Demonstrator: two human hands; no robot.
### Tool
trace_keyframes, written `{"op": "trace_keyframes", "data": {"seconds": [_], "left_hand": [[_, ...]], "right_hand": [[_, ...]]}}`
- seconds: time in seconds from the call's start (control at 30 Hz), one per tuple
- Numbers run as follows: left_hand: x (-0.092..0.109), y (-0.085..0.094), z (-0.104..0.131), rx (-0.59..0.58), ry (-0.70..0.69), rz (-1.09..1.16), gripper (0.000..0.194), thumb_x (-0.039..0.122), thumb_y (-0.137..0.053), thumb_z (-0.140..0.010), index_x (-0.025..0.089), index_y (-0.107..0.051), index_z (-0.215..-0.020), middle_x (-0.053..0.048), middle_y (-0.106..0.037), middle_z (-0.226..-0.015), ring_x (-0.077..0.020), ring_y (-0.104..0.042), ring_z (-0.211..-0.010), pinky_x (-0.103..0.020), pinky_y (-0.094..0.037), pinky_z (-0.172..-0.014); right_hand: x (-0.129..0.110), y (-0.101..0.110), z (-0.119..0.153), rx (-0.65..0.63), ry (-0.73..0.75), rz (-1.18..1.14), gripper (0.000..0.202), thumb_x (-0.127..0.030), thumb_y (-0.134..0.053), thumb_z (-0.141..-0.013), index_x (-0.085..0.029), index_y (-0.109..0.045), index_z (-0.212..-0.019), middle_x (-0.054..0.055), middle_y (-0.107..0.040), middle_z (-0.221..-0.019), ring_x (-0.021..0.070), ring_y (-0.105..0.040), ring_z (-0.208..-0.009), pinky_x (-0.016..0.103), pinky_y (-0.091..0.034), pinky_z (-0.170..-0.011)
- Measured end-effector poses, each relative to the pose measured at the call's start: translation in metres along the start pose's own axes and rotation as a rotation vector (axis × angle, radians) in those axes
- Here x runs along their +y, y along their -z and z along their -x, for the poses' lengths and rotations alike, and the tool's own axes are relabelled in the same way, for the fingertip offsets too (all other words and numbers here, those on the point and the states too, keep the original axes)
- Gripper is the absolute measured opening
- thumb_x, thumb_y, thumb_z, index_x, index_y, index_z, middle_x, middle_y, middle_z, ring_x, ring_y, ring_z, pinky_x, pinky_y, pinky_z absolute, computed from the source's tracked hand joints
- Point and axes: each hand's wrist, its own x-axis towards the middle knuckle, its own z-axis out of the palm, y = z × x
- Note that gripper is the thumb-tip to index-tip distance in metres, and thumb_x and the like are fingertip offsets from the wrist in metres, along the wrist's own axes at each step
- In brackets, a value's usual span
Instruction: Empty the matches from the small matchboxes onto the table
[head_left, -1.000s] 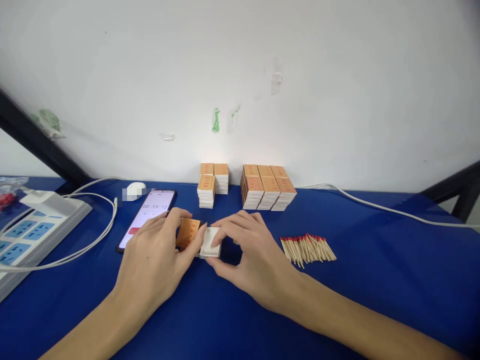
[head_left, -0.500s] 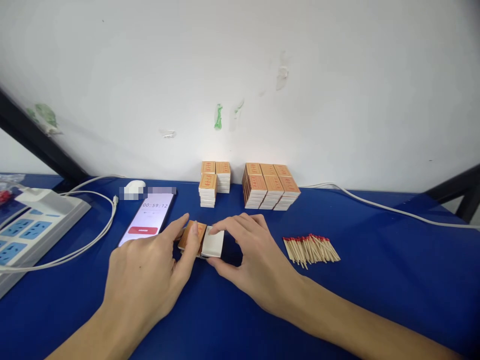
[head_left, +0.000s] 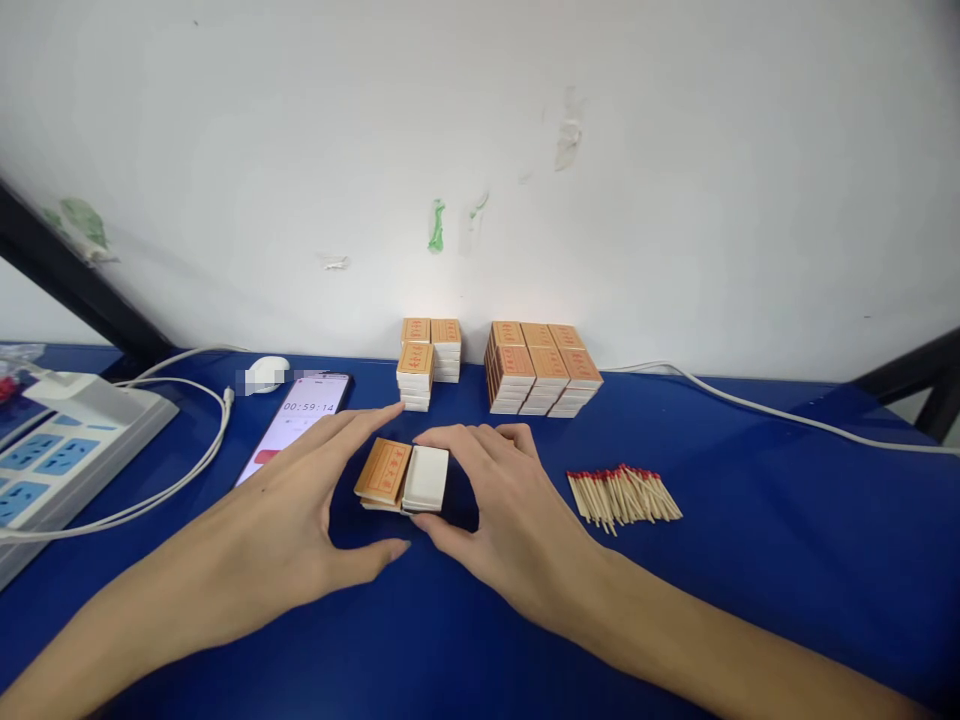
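Two bare hands at work over a blue table; clock directions taken from the white tray stack. Right hand, at 3 to 4 o'clock, pinches that stack: index finger at its 12 o'clock edge, thumb at its 6 o'clock edge; how hard, can't tell. Trays sit right in the mouth of this grip, top one lying with its rimmed hollow face up.

Left hand, at 8 to 9 o'clock, is spread wide, index and thumb well apart. Orange matchboxes, at 9 o'clock just beside the trays, lie in that opening, clear of both fingertips; upper one sits slightly askew on the lower. Whether boxes and trays touch, can't tell.

Loose matches at 3 o'clock, beyond the right hand, side by side, red heads mostly toward 12, a few crossed. Small matchbox piles at 12, by the wall: two columns behind, one in front. Larger matchbox block between 1 and 2, two rows of three columns.

Phone at 10, timer reading 00:59:14, partly covered by left hand. White mouse also at 10, farther out. Power strip at 9, far edge.
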Motion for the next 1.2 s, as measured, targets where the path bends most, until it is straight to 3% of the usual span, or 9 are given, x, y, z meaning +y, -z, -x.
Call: {"op": "trace_keyframes", "data": {"seconds": [0.1,0.17,0.23,0.37,0.9,1.2], "left_hand": [[-0.012,-0.002,-0.005,-0.107,0.033,0.03,0.09,0.055,-0.094,-0.087,0.044,-0.053,-0.167,-0.006,-0.065,-0.166,-0.039,-0.067,-0.146,-0.056,-0.059,-0.118],[-0.017,-0.004,-0.009,-0.11,0.069,0.06,0.08,0.053,-0.094,-0.086,0.043,-0.062,-0.159,-0.007,-0.073,-0.155,-0.0378,-0.074,-0.132,-0.055,-0.063,-0.109],[-0.018,-0.004,-0.013,-0.12,0.086,0.079,0.072,0.05,-0.095,-0.085,0.044,-0.068,-0.152,-0.004,-0.081,-0.138,-0.0329,-0.08,-0.108,-0.048,-0.068,-0.091],[-0.017,-0.003,-0.019,-0.131,0.107,0.118,0.064,0.046,-0.095,-0.083,0.044,-0.074,-0.143,0.0,-0.085,-0.118,-0.027,-0.078,-0.085,-0.042,-0.065,-0.075],[-0.015,0.0,-0.024,-0.148,0.112,0.19,0.047,0.048,-0.094,-0.086,0.04,-0.08,-0.13,0.001,-0.087,-0.109,-0.0267,-0.081,-0.086,-0.039,-0.063,-0.075],[-0.019,-0.005,-0.03,-0.125,0.093,0.256,0.058,0.055,-0.092,-0.089,0.034,-0.074,-0.139,-0.004,-0.087,-0.121,-0.0296,-0.083,-0.099,-0.043,-0.067,-0.088]], "right_hand": [[0.001,-0.002,0.001,-0.02,-0.005,0.014,0.056,-0.019,-0.086,-0.093,-0.023,-0.059,-0.142,0.006,-0.079,-0.125,0.0283,-0.073,-0.114,0.046,-0.041,-0.105],[0.001,-0.003,0.001,-0.036,-0.006,0.017,0.061,-0.019,-0.087,-0.092,-0.022,-0.057,-0.145,0.008,-0.08,-0.125,0.0297,-0.073,-0.114,0.046,-0.043,-0.104],[0.001,-0.003,0.002,-0.049,-0.006,0.022,0.063,-0.019,-0.087,-0.092,-0.022,-0.056,-0.147,0.009,-0.08,-0.126,0.0306,-0.073,-0.115,0.047,-0.043,-0.104],[0.001,-0.002,0.002,-0.061,-0.005,0.016,0.061,-0.019,-0.084,-0.096,-0.024,-0.054,-0.149,0.009,-0.08,-0.131,0.0298,-0.073,-0.117,0.047,-0.043,-0.106],[0.003,-0.002,-0.001,-0.071,0.032,0.028,0.049,-0.019,-0.078,-0.103,-0.027,-0.055,-0.146,0.006,-0.079,-0.133,0.0284,-0.072,-0.117,0.047,-0.042,-0.107],[0.01,-0.002,-0.005,-0.07,0.046,0.057,0.045,-0.019,-0.076,-0.105,-0.027,-0.056,-0.145,0.006,-0.079,-0.133,0.0284,-0.071,-0.119,0.047,-0.043,-0.106]]}}
